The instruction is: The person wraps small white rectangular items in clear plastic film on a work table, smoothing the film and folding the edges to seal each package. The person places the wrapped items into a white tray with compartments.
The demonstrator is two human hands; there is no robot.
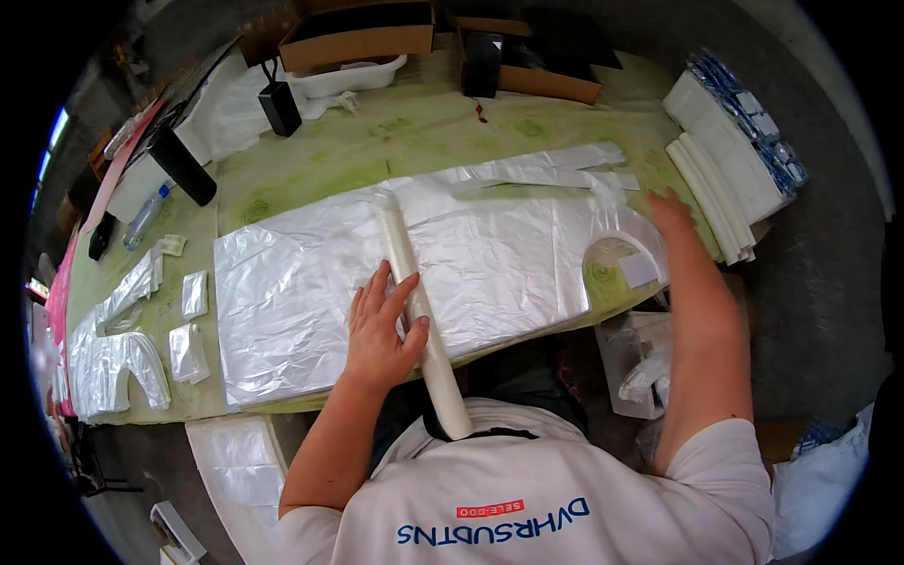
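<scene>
A large, wrinkled translucent plastic sheet (292,297) lies across the table in front of me, with a rounded cut-out at its right end and long folded strips along its far side. A long whitish roll (441,381) lies crosswise over it, its near end at my waist. My left hand (384,325) rests flat with fingers spread, its thumb and index finger touching the roll. At the sheet's right end, my right hand (672,215) is slightly blurred, fingers stretched out beside the strip ends; I see nothing held. A small white paper (638,269) lies by the cut-out.
Folded plastic pieces (193,294) and a plastic bottle (148,217) lie to the left. A black cylinder (181,168) and black box-shaped object (280,108) stand beyond. Cardboard boxes (358,42) line the back. White rolls (711,198) and a stack of blue-and-white packets (744,122) sit right.
</scene>
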